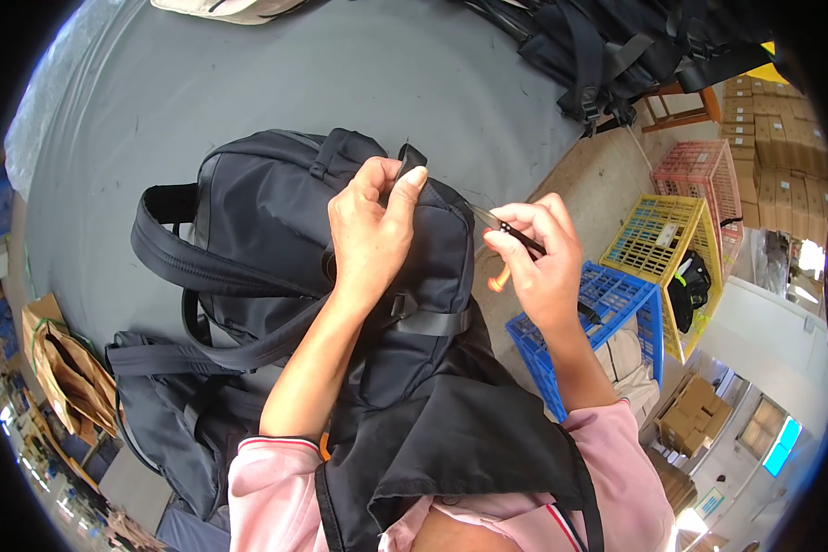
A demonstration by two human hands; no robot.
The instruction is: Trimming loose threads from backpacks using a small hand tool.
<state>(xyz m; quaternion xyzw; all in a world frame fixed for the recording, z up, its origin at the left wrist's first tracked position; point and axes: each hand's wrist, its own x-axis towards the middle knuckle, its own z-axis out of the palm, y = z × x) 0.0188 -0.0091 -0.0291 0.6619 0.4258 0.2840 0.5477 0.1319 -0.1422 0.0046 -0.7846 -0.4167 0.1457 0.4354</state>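
Head view, left member of a side-by-side fisheye pair worn on the head. The camera looked steeply down at close range — left hand, right hand and black backpack lay mid-field, pink sleeves at the lower edge — and reached outward to distant stacked cartons, edges bending rimward.

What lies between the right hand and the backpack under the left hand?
In the head view, the metal tip of the black-handled tool gripped by the right hand.

Left hand pinches black strap at backpack lying on grey tabletop; right hand holds black-handled pointed tool.
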